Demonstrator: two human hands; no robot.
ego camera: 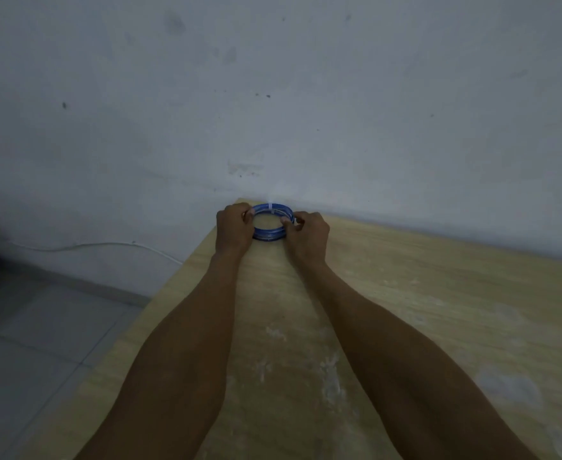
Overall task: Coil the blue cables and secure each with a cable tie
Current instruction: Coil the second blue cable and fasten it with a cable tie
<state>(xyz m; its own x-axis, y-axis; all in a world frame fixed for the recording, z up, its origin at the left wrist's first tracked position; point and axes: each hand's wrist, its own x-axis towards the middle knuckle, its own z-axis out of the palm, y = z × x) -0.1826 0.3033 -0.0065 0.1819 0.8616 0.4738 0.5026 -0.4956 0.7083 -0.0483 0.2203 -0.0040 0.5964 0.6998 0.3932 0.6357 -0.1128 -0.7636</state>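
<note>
A coil of blue cable (270,234) lies at the far left corner of the wooden table (406,310), close to the wall. A white cable tie (270,207) wraps the coil's far side. My left hand (234,231) grips the coil's left side with curled fingers. My right hand (307,237) pinches the right side between thumb and fingers. Both arms stretch forward over the tabletop.
A stained grey wall (273,94) stands right behind the coil. The table's left edge drops to a tiled floor (40,343). A thin white wire (107,244) runs along the wall's base at left. Pale smudges mark the tabletop.
</note>
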